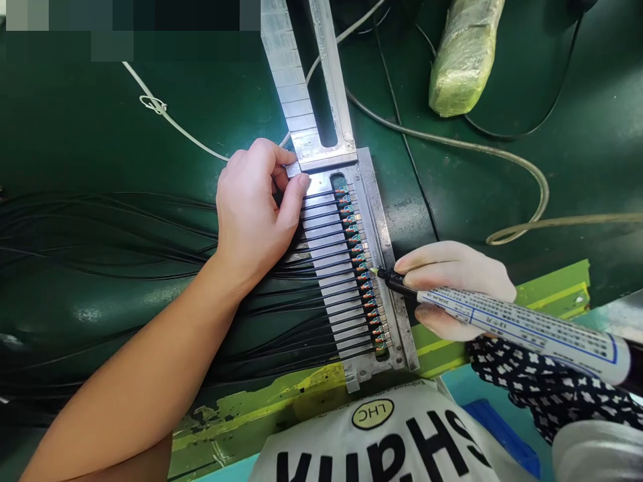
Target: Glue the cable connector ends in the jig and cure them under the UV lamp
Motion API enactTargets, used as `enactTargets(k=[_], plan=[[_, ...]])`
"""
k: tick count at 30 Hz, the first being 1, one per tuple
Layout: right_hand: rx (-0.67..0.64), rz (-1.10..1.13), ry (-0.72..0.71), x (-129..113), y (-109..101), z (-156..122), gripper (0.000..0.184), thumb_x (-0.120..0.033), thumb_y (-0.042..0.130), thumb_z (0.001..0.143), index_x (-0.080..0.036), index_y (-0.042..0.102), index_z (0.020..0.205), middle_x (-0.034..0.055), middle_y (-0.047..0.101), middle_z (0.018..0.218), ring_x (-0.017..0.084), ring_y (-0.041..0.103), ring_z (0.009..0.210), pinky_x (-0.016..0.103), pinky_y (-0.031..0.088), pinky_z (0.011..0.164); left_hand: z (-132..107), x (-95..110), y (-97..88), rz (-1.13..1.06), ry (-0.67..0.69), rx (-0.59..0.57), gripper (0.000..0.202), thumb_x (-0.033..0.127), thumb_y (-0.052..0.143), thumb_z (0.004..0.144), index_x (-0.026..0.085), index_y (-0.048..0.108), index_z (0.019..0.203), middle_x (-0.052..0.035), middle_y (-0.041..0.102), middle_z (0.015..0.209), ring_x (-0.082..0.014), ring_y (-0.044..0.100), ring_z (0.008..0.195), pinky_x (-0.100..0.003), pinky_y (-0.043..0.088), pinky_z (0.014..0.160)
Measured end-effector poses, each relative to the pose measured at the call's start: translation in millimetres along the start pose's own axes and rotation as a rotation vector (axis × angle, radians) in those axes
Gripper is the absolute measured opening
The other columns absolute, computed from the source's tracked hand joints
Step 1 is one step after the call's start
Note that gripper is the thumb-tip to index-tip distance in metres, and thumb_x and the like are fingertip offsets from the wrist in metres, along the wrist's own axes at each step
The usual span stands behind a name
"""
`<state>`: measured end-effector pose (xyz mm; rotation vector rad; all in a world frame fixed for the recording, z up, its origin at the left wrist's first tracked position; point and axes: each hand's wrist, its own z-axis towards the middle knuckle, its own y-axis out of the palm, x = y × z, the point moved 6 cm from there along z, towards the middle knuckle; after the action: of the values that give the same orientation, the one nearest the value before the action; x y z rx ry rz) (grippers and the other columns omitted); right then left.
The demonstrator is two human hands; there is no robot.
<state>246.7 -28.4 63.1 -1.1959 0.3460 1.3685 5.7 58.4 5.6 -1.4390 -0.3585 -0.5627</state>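
A metal fixture [324, 261] lies on the table with its slotted bar [337, 87] swung back at the far end. Thin black cables [281, 309] run in from the left, side by side across the plate. Their stripped coloured ends meet a column of small connectors [370, 302]. My bare left hand [261, 207] pinches the fixture's far left edge by the hinge, thumb on the plate. In its white glove, my right hand [452, 288] grips a white labelled pen [522, 329]. The pen's tip is at the connectors about midway along the row; contact cannot be made out.
A plastic-wrapped yellowish object [465, 60] lies at the far right. A beige cord [452, 142] and a thin white cable [183, 130] cross the green table [165, 161]. Worn yellow-green tape [231, 422] lines the near edge, close to my printed shirt [372, 445].
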Motion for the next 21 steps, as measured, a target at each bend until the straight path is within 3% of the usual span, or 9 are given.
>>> enactTargets(k=[7,14,18,21], plan=[[0.019,0.001,-0.010,2.0,-0.2,0.4,0.032,-0.028,0.080,0.076,-0.018,0.073,0.106,0.0092,0.077,0.098,0.024,0.077,0.088,0.030,0.068,0.077,-0.9,-0.9,1.7,-0.036,-0.018,-0.025,0.031,0.052,0.052,0.099,0.024,0.056,0.110,-0.0014,0.066,0.098,-0.0258,0.065,0.107,-0.047,0.051,0.094],[-0.012,-0.005,-0.018,0.0,-1.8,-3.4,0.033,-0.027,0.081,0.077,-0.015,0.073,0.106,0.0110,0.076,0.103,0.023,0.076,0.094,0.030,0.067,0.082,0.3,-0.7,0.8,-0.005,0.011,0.006,0.030,0.051,0.054,0.099,0.023,0.057,0.109,0.0006,0.064,0.093,-0.0223,0.066,0.098,-0.043,0.053,0.086],[0.034,-0.040,-0.031,-11.2,-5.4,-6.8,0.023,-0.027,0.076,0.082,-0.017,0.072,0.102,0.0075,0.077,0.096,0.022,0.076,0.091,0.030,0.067,0.080,0.3,-0.7,1.2,-0.095,0.054,0.057,0.023,0.046,0.060,0.096,0.025,0.058,0.105,0.0002,0.061,0.087,-0.0230,0.066,0.097,-0.042,0.053,0.089],[-0.014,-0.052,-0.024,-16.1,-0.9,-7.8,0.018,-0.027,0.074,0.084,-0.016,0.072,0.098,0.0085,0.076,0.093,0.020,0.076,0.089,0.026,0.066,0.081,0.2,-2.3,3.0,-0.156,0.072,0.070,0.019,0.041,0.064,0.095,0.025,0.058,0.104,-0.0004,0.059,0.085,-0.0246,0.065,0.100,-0.043,0.052,0.093]])
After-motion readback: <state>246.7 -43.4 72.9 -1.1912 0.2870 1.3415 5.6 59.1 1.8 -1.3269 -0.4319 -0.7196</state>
